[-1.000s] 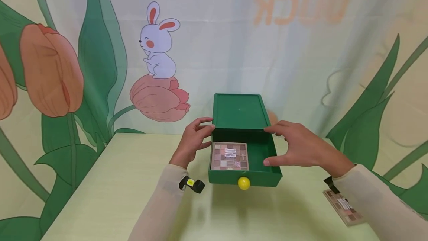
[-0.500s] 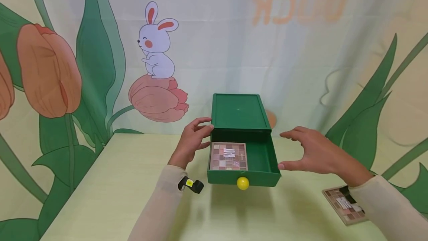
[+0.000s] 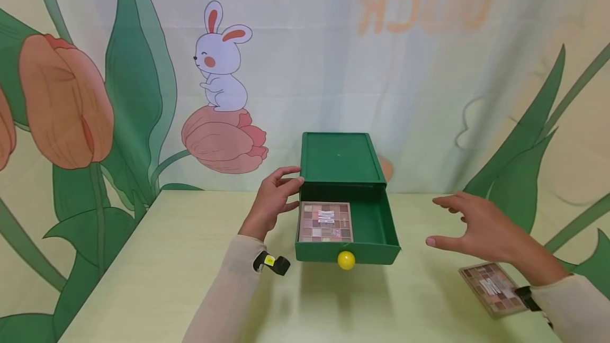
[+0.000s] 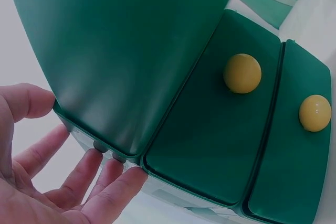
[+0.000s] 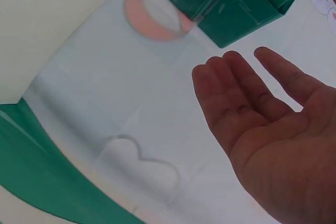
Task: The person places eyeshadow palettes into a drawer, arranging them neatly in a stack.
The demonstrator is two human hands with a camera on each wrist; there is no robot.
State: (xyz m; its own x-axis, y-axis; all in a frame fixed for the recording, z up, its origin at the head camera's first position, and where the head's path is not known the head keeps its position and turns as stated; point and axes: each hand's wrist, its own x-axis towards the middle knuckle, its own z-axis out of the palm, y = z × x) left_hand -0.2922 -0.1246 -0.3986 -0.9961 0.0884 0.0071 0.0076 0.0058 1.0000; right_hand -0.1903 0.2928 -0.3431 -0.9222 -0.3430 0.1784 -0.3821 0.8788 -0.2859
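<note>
"steadying the green cabinet (image 3: 339, 158), is that your left hand's (image 3: 272, 197) job?"

"i'd say so. thumb and fingertips rest against its left side, fingers loosely bent, gripping nothing."

"and your right hand (image 3: 486, 229)?"

"wide open in the air, thumb well apart from the fingers, nothing in it. it's clear of the cabinet."

"where are the palettes?"

"one eyeshadow palette (image 3: 326, 221) lies in the left part of the pulled-out drawer (image 3: 316, 252); the second palette (image 3: 491, 286) lies on the table (image 3: 190, 258) to the right, near my right wrist."

"so which step is this?"

"looks like an in-between one to me: one palette inside, the other outside, right hand free. taking up the second would call for drawing that hand back and down, then pinching the palette's edge, while my left keeps the cabinet still."
</note>
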